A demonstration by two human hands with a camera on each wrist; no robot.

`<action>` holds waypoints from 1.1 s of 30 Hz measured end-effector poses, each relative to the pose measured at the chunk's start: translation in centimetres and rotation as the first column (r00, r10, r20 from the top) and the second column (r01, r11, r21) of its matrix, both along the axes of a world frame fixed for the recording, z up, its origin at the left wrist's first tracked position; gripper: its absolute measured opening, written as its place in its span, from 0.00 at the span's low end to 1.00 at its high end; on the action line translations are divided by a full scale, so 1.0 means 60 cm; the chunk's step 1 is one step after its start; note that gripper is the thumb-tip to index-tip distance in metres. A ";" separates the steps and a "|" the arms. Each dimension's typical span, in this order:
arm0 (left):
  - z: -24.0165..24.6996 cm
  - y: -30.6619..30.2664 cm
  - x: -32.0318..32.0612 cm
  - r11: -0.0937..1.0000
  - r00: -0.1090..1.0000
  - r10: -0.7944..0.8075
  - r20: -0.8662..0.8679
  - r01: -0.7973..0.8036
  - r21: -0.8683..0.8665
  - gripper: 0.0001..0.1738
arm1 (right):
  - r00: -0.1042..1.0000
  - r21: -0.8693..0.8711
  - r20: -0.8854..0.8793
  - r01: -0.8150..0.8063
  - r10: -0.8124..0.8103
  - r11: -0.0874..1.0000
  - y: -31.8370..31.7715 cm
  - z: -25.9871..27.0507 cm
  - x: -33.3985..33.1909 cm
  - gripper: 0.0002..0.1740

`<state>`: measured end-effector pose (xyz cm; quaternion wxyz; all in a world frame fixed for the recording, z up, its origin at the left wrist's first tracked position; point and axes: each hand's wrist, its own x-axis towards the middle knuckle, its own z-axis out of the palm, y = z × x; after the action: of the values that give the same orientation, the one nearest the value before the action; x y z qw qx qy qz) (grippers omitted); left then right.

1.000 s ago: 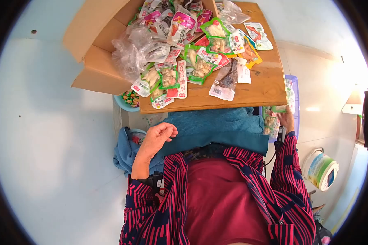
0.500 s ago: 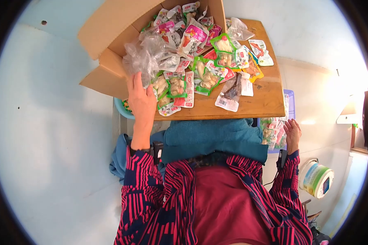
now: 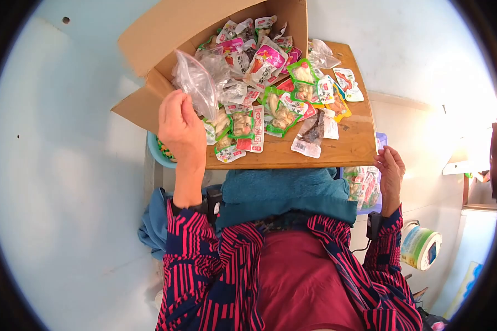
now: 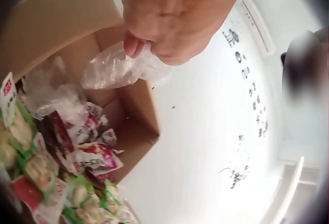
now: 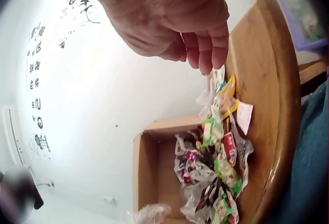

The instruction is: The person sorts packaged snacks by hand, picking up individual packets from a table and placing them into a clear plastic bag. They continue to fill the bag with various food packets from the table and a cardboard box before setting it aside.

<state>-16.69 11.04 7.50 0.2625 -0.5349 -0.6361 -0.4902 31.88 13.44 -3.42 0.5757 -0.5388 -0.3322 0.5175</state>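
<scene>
The left hand (image 3: 179, 124) pinches a clear plastic bag (image 3: 197, 83) above the near left side of the cardboard box (image 3: 165, 27). In the left wrist view the left hand (image 4: 180, 18) has the clear bag (image 4: 115, 69) hanging from its fingertips. The right hand (image 3: 391, 174) is raised beside the table's right edge, holding nothing that shows; in the right wrist view the right hand (image 5: 175, 18) has its fingers loosely bent. Snack packets (image 3: 264, 63) and more loose clear bags fill the box, and further packets (image 3: 281, 113) lie on the table before it.
The wooden table (image 3: 270, 157) has a purple basket (image 3: 380, 143) with packets below its right edge. A blue basin (image 3: 157, 151) stands below its left edge. A blue cloth (image 3: 287, 190) covers the lap. At the right is a white and green bucket (image 3: 419, 245).
The left hand has risen from near the lap to the box and taken hold of a clear bag. The right hand has let go of the packet at the basket and moved up.
</scene>
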 end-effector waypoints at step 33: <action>-0.116 -0.290 0.084 0.534 -0.014 -0.110 0.994 0.843 0.070 0.24 | 0.702 0.012 -0.138 -0.704 0.699 0.710 -0.101 0.087 -0.305 0.10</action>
<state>-11.67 -6.38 0.52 -0.5647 -0.3611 -0.5093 -0.5398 13.58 7.37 1.79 0.3450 -0.3484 -0.4625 0.7387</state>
